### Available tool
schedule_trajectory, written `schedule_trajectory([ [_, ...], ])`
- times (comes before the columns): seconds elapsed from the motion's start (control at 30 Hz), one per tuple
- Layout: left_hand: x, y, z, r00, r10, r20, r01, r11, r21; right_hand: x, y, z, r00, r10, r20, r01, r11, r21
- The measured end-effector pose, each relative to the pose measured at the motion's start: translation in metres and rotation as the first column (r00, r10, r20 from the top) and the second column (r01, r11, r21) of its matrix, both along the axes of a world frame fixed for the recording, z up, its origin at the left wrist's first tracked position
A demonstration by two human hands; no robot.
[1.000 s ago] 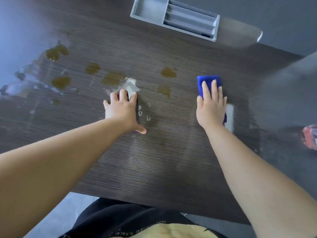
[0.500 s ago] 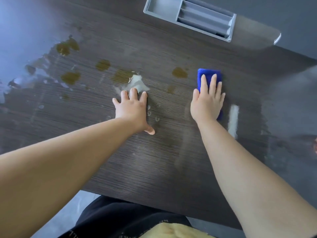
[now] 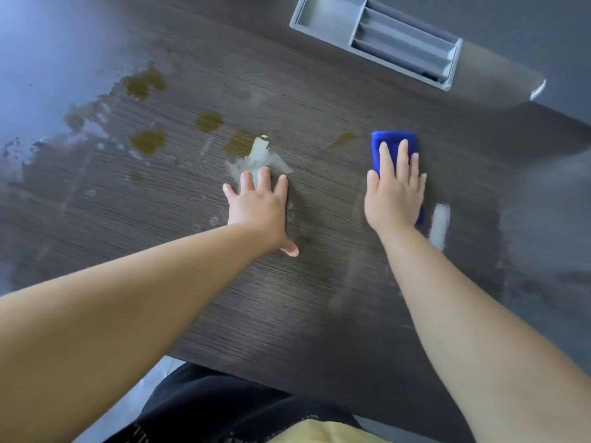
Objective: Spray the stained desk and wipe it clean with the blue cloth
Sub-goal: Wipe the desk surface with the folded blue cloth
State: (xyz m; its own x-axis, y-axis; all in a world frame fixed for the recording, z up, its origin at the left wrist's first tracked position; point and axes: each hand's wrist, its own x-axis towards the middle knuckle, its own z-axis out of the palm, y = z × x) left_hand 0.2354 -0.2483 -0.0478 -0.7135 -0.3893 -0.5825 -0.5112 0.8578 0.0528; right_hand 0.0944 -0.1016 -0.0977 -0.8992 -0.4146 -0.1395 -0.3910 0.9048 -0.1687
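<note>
Presently, the dark wood-grain desk [image 3: 319, 314] is being wiped. A grey organiser tray [image 3: 374, 39] lies at the far edge of the tabletop, toward the right corner. Brown stains [image 3: 148, 140] are spread over the far left part of the tabletop, with one faint stain [image 3: 347, 139] just left of the cloth, and a pale wet patch [image 3: 259, 159] sits near the middle. The blue cloth [image 3: 395, 142] lies right of centre and is pressed flat under the right hand [image 3: 395, 193]; the fingers [image 3: 402, 158] are extended, not curled, so the cloth is held down by the palm rather than pinched. The left hand [image 3: 259, 212] is laid open and empty on the tabletop, its fingertips at the edge of the wet patch, apparently as a brace.

For a good result, even palm pressure should be kept and the cloth drawn leftward in overlapping strokes, so that the nearest stain is taken first and the far left stains last. The bracing hand should be lifted clear before the cloth reaches it.
</note>
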Motion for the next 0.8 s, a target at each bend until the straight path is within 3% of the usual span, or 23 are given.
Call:
schedule_trajectory([
  [0.07, 0.000, 0.001, 0.000, 1.000, -0.002, 0.002, 0.002, 1.000, -0.008, 0.015, -0.021, 0.000, 1.000, -0.011, 0.006, 0.011, 1.000, -0.009],
  [0.17, 0.001, 0.001, 0.000, 1.000, -0.001, -0.002, 0.001, 1.000, -0.013, 0.049, 0.000, 0.000, 0.910, 0.415, -0.003, -0.415, 0.910, -0.014],
  [0.23, 0.001, 0.001, -0.002, 1.000, -0.004, -0.004, 0.004, 1.000, -0.009, 0.050, 0.030, 0.001, 0.819, 0.573, 0.023, -0.573, 0.820, 0.003],
  [0.3, 0.000, 0.001, -0.003, 1.000, -0.006, 0.002, 0.006, 1.000, -0.005, 0.025, 0.041, 0.003, 0.867, 0.497, 0.026, -0.497, 0.867, 0.001],
  [0.4, 0.000, 0.000, -0.003, 1.000, -0.009, 0.008, 0.009, 1.000, -0.009, -0.022, 0.010, 0.003, 0.982, 0.187, 0.003, -0.187, 0.982, 0.032],
  [0.5, 0.000, 0.000, -0.003, 1.000, -0.002, 0.009, 0.002, 1.000, -0.015, -0.040, -0.042, 0.002, 1.000, 0.020, 0.013, -0.020, 0.999, 0.026],
  [0.6, 0.001, 0.001, -0.003, 1.000, 0.002, 0.004, -0.002, 1.000, -0.014, -0.009, -0.055, -0.001, 0.960, 0.281, 0.011, -0.281, 0.960, 0.000],
  [0.7, 0.001, 0.001, -0.003, 1.000, 0.002, -0.014, -0.002, 1.000, -0.014, 0.021, -0.014, 0.000, 0.793, 0.609, 0.011, -0.609, 0.793, -0.019],
  [0.77, 0.001, 0.001, -0.004, 1.000, 0.002, -0.020, -0.002, 1.000, -0.009, 0.010, 0.013, 0.002, 0.748, 0.663, 0.021, -0.663, 0.748, -0.017],
  [0.8, 0.001, 0.001, -0.004, 1.000, 0.003, -0.022, -0.003, 1.000, -0.005, -0.001, 0.018, 0.003, 0.780, 0.626, 0.018, -0.626, 0.780, -0.011],
])
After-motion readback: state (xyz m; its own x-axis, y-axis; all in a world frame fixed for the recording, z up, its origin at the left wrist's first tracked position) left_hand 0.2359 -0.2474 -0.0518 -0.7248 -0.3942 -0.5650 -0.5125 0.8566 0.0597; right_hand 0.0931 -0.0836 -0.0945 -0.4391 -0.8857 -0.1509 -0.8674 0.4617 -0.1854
